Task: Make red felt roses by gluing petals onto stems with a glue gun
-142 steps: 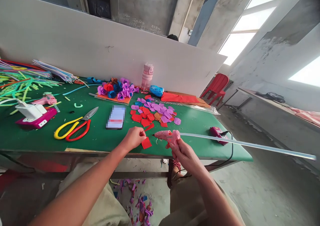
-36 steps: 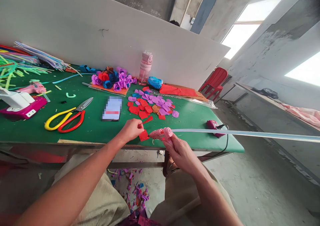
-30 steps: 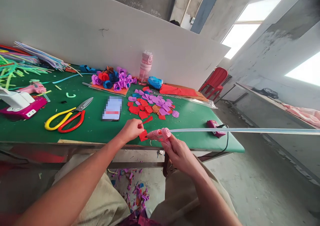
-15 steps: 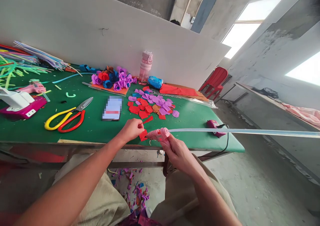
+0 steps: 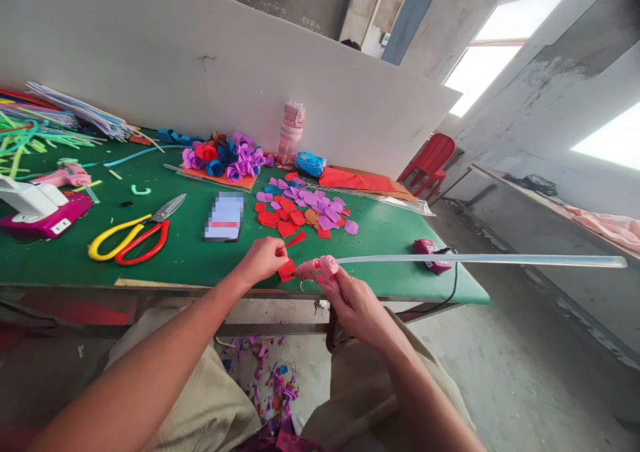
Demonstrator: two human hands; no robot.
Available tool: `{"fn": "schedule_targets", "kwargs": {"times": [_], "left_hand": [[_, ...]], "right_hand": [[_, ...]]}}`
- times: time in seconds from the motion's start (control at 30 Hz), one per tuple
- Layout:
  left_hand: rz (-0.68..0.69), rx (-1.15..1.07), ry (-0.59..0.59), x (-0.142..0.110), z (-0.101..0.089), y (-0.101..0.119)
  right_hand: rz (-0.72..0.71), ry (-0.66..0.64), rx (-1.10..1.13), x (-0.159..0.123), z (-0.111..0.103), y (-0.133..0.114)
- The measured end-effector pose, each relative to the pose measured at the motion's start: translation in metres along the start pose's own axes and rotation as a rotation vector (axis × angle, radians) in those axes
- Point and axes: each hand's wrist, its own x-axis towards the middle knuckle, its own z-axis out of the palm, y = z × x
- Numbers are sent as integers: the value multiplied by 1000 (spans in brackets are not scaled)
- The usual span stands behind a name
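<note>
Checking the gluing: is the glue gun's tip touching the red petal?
Touching: the head view shows the glue gun nozzle meeting the red petal pinched in the left hand.

Daylight is pouring in from the windows [image 5: 505, 35] high on my right, blown out to pure white, no detail in the panes at all. The white board [image 5: 210, 72] behind the desk [image 5: 200, 259] catches it evenly, soft and flat. Desk colours read bright and crisp, shadows faint and short. Under the desk it's dim. My forearms stretch huge at the bottom edge, wide-lens bending, and the walls lean at the corners. A patch on the phone [image 5: 225, 217] is pixelated.
</note>
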Motion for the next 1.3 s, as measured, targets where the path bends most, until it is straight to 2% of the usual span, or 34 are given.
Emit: {"fn": "schedule_targets", "kwargs": {"times": [0.3, 0.43, 0.63, 0.9, 1.3], "left_hand": [[7, -11, 4, 1, 0, -1], [1, -15, 0, 1, 1, -2], [-11, -20, -8, 0, -1, 0], [-3, -22, -2, -1, -2, 1], [1, -8, 6, 0, -2, 1]], "right_hand": [[20, 31, -27, -1, -5, 9], [0, 79, 6, -4, -12, 3], [-22, 50, 57, -7, -9, -9], [-7, 57, 63, -10, -13, -13], [0, -6, 42, -1, 6, -7]]}}
